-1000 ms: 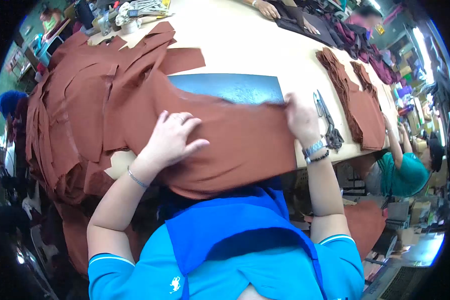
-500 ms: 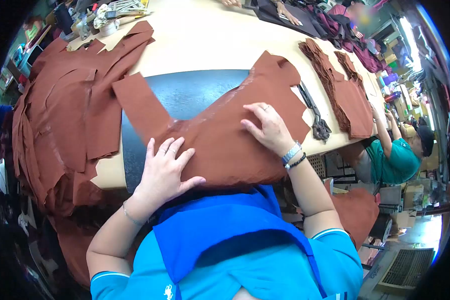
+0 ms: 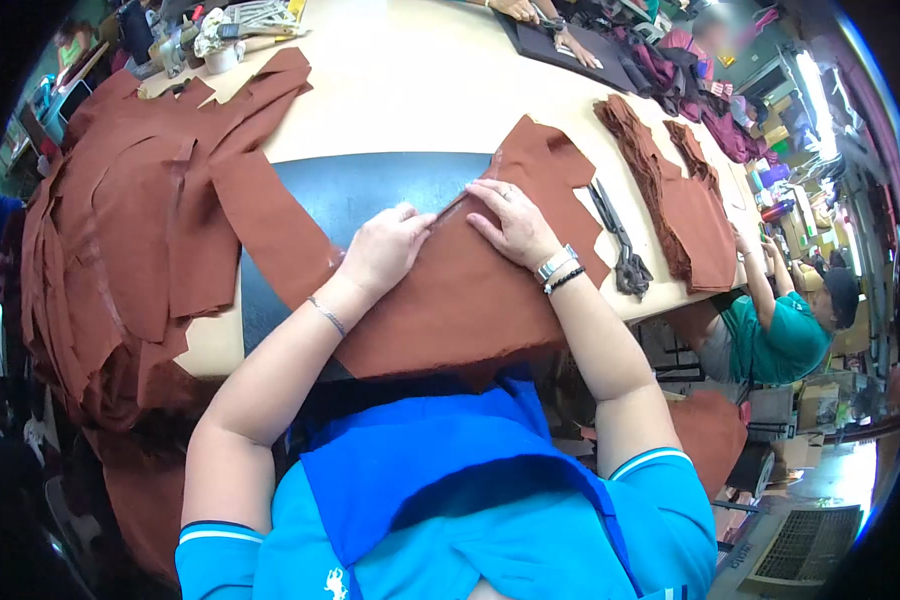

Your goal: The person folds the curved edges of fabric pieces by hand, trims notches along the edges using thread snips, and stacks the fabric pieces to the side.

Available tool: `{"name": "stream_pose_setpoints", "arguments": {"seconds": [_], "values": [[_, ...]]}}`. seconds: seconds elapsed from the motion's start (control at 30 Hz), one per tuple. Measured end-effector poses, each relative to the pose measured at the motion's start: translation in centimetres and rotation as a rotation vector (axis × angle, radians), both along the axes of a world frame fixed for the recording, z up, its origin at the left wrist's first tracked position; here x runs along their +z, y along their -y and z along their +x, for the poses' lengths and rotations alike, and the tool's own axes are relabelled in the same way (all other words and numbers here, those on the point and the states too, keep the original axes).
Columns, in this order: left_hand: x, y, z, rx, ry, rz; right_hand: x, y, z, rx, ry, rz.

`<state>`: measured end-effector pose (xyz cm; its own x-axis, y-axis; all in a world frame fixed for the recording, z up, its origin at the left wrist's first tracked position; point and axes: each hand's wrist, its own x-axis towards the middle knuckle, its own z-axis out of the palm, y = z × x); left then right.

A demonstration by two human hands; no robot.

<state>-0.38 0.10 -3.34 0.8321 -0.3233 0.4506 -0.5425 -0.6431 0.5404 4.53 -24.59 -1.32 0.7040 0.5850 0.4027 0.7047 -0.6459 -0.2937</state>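
A reddish-brown leather piece (image 3: 470, 310) lies in front of me, partly over a smooth dark board (image 3: 370, 180), with a pale line along its slanting upper edge. My left hand (image 3: 390, 245) is closed, its fingertips pinching that edge near the middle. Just to its right, my right hand (image 3: 515, 225) grips the same edge between thumb and fingers. A long strip of the leather (image 3: 270, 220) reaches to the upper left, beyond my left wrist. Black-handled scissors (image 3: 620, 240) lie beside the piece's right side.
A large pile of brown leather pieces (image 3: 120, 240) covers the table's left. More folded pieces (image 3: 685, 210) lie at the right, near a co-worker in green (image 3: 785, 335). A pot (image 3: 222, 58) with brushes stands at the back left. Another person's hand (image 3: 577, 48) rests on dark material opposite.
My hands have come together at the slanting edge: the left moved up and right and closed on it, the right moved slightly left onto it. The view shifted a little.
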Motion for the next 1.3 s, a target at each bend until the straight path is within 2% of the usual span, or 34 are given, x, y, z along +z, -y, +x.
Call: {"name": "stream_pose_setpoints", "arguments": {"seconds": [0.03,0.13,0.23,0.33,0.4,0.6,0.67,0.77,0.8,0.87,1.0,1.03,1.13,1.3], "values": [[-0.2,-0.2,-0.2,0.002,0.077,-0.026,-0.1,0.0,-0.1,0.001,0.003,-0.01],[-0.3,-0.9,-0.7,0.012,0.021,0.048,-0.2,0.1,0.1,0.021,0.077,-0.083],[-0.2,-0.8,-0.9,0.003,0.054,0.055,0.1,0.0,0.4,0.036,-0.055,-0.116],[-0.1,-0.8,-0.9,0.023,0.074,0.112,3.2,-1.6,-2.5,-0.041,-0.131,-0.433],[-0.1,-0.7,-1.0,0.022,0.075,0.103,2.6,-2.4,-3.6,-0.055,-0.143,-0.525],[-0.3,-0.9,-1.1,0.009,0.092,0.09,2.0,0.3,-0.6,-0.354,-0.102,-0.489],[-0.2,-0.8,-1.0,0.006,0.077,0.097,1.2,0.7,0.2,-0.434,0.042,-0.509],[-0.2,-1.0,-1.3,0.013,0.042,0.096,1.6,-1.5,-1.4,-0.053,0.037,-0.146],[0.1,-1.1,-1.4,0.013,0.021,0.085,1.1,-2.3,-2.0,0.078,0.051,-0.119],[0.8,-1.5,-2.0,0.018,-0.044,0.067,0.8,-3.6,-3.8,0.133,0.048,-0.119],[1.8,-3.3,-3.8,0.005,-0.113,0.071,0.9,-3.7,-4.0,0.108,0.04,-0.172],[1.7,-3.7,-4.1,-0.005,-0.104,0.077,0.9,-3.9,-4.0,0.087,-0.05,-0.193],[1.0,-4.4,-4.5,-0.017,-0.002,0.134,3.0,-5.0,-6.2,0.036,-0.104,-0.416],[0.8,-4.5,-4.9,0.02,0.151,0.268,2.7,-4.9,-6.8,-0.094,-0.154,-0.515]]}}
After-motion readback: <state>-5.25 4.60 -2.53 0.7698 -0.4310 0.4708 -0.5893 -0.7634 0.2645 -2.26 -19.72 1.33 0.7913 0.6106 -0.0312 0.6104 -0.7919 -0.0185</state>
